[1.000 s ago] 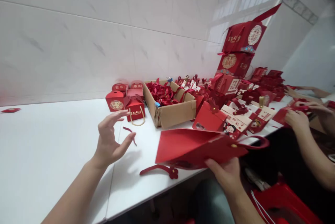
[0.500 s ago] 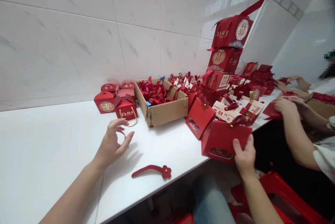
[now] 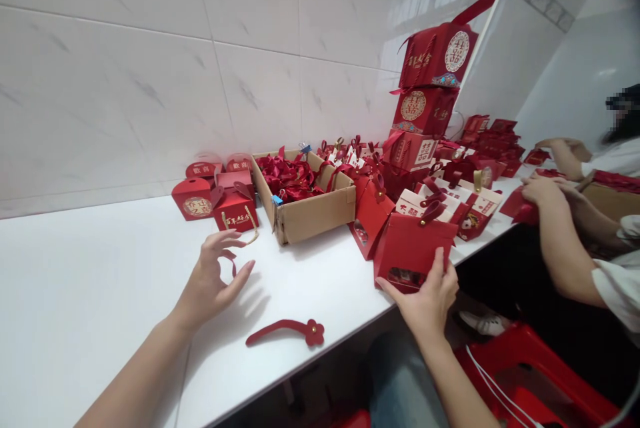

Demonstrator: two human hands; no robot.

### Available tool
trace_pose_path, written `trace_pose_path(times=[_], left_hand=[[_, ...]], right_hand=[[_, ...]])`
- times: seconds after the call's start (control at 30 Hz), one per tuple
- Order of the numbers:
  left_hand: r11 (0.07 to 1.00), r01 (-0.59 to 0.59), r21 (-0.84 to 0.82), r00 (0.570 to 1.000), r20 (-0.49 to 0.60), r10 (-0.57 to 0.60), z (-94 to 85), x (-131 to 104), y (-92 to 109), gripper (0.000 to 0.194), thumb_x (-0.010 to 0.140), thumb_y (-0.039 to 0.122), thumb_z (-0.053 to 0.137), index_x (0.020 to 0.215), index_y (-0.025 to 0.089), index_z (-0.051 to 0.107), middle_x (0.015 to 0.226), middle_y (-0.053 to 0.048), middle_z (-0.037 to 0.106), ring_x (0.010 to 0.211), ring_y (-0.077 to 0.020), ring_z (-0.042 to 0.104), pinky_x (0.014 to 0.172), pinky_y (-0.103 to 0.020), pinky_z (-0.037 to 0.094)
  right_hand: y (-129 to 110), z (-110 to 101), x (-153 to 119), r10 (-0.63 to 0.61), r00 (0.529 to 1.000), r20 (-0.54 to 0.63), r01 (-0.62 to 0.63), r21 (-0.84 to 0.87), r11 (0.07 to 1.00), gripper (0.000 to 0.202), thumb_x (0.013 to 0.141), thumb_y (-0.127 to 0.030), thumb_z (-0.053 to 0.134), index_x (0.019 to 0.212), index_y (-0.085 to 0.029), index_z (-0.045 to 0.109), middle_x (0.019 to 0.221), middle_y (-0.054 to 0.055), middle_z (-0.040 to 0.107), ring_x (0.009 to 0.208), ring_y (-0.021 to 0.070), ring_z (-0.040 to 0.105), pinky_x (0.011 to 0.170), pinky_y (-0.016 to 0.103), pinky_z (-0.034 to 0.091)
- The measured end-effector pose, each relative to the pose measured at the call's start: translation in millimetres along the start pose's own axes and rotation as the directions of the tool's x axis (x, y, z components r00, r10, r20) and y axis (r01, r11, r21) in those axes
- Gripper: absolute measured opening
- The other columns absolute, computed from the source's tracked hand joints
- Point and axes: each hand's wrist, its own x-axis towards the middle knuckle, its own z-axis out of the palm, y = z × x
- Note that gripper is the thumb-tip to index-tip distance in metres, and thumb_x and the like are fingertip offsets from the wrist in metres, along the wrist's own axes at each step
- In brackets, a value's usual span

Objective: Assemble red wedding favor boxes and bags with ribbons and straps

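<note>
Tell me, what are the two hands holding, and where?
The right hand holds a red gift box by its bottom edge. The left hand holds nothing; a small red strip lies behind its fingers.

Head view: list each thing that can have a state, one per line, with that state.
Left hand: open, fingers curled, raised above the white table.
Right hand: gripping the red window gift box, upright at the table edge.
Red flower-tipped paper strap: lying flat, loose.
Brown cardboard box: open, filled with red ribbons.
Small red gold-handled gift box: lid flap up.
Stack of three red boxes: leaning.
</note>
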Motion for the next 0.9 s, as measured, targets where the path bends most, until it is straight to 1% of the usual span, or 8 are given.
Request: trace_pose_path(times=[0.1, 0.2, 0.33, 0.4, 0.47, 0.53, 0.7, 0.9], left_hand=[[1.0, -0.006, -0.016, 1.0, 0.019, 0.006, -1.0, 0, 2, 0.061, 0.077, 0.017, 0.063, 0.127, 0.028, 0.031, 0.121, -0.011, 0.043, 0.097, -0.0238, 0.059, 0.064, -0.035, 0.055], [1.0, 0.0, -0.028, 1.0, 0.025, 0.0, -1.4, 0, 4, 0.062, 0.077, 0.017, 0.063, 0.128, 0.028, 0.03, 0.121, -0.011, 0.042, 0.097, -0.0234, 0.059, 0.064, -0.034, 0.054], [0.999, 0.005, -0.032, 0.999, 0.049, -0.004, 0.0, 1, 4, 0.063, 0.078, 0.016, 0.062, 0.129, 0.028, 0.028, 0.121, -0.011, 0.042, 0.096, -0.0226, 0.059, 0.061, -0.032, 0.053], [1.0, 0.007, -0.027, 0.999, 0.051, -0.005, 1.2, 1, 4, 0.062, 0.079, 0.016, 0.061, 0.129, 0.029, 0.027, 0.121, -0.011, 0.042, 0.095, -0.022, 0.059, 0.061, -0.031, 0.053], [1.0, 0.007, -0.025, 0.999, 0.046, -0.006, 2.5, 1, 3, 0.059, 0.08, 0.017, 0.059, 0.128, 0.029, 0.028, 0.121, -0.01, 0.042, 0.093, -0.021, 0.06, 0.061, -0.032, 0.053], [1.0, 0.008, -0.03, 0.999, 0.046, -0.007, 3.4, 0, 3, 0.056, 0.082, 0.017, 0.058, 0.127, 0.029, 0.028, 0.12, -0.01, 0.042, 0.09, -0.02, 0.061, 0.061, -0.032, 0.053], [0.999, 0.024, -0.037, 0.998, 0.06, -0.022, 3.5, -2, 2, 0.055, 0.082, 0.017, 0.057, 0.127, 0.028, 0.028, 0.12, -0.011, 0.042, 0.089, -0.0191, 0.061, 0.058, -0.03, 0.053], [0.999, 0.035, -0.035, 0.998, 0.062, -0.032, 3.7, -1, 2, 0.055, 0.082, 0.018, 0.057, 0.127, 0.028, 0.027, 0.119, -0.01, 0.043, 0.087, -0.0186, 0.061, 0.055, -0.028, 0.052]], right_hand=[[-11, 4, 1, 0.001, 1.0, -0.019, -0.003, -0.073, 0.997, 0.123, 0.054, -0.071, 0.07, 0.147, -0.014, 0.014, 0.141, 0.027, 0.018, 0.126, 0.0495, 0.021, 0.094, 0.069, 0.02], [-21, 6, 1, 0.016, 1.0, 0.005, -0.015, -0.068, 0.998, 0.128, 0.054, -0.072, 0.069, 0.148, -0.013, 0.005, 0.144, 0.027, 0.01, 0.129, 0.0504, 0.014, 0.094, 0.071, 0.017], [-23, 9, -4, 0.039, 0.999, -0.023, -0.038, 0.005, 0.999, 0.12, 0.06, -0.061, 0.07, 0.148, -0.013, 0.005, 0.143, 0.026, 0.008, 0.131, 0.0489, 0.013, 0.097, 0.068, 0.02], [-20, 9, -11, -0.01, 1.0, -0.013, 0.012, 0.09, 0.996, 0.113, 0.063, -0.053, 0.071, 0.148, -0.014, 0.008, 0.143, 0.023, 0.008, 0.132, 0.0459, 0.014, 0.1, 0.064, 0.022], [-18, 9, -18, -0.101, 0.994, 0.047, 0.09, 0.19, 0.978, 0.112, 0.063, -0.048, 0.07, 0.148, -0.016, 0.006, 0.144, 0.021, 0.004, 0.134, 0.043, 0.013, 0.102, 0.061, 0.025], [-18, 8, -22, -0.161, 0.978, 0.133, 0.121, 0.27, 0.955, 0.112, 0.064, -0.044, 0.07, 0.148, -0.017, 0.001, 0.146, 0.02, 0.001, 0.136, 0.041, 0.011, 0.102, 0.058, 0.027], [-23, 7, -12, -0.105, 0.937, 0.333, 0.007, 0.283, 0.959, 0.108, 0.067, -0.04, 0.068, 0.148, -0.02, 0.0, 0.147, 0.02, 0.002, 0.137, 0.0395, 0.015, 0.101, 0.055, 0.032], [-18, 4, 5, -0.082, 0.907, 0.412, -0.016, 0.231, 0.973, 0.109, 0.066, -0.042, 0.07, 0.148, -0.023, 0.001, 0.145, 0.02, 0.006, 0.135, 0.0405, 0.018, 0.099, 0.056, 0.034]])
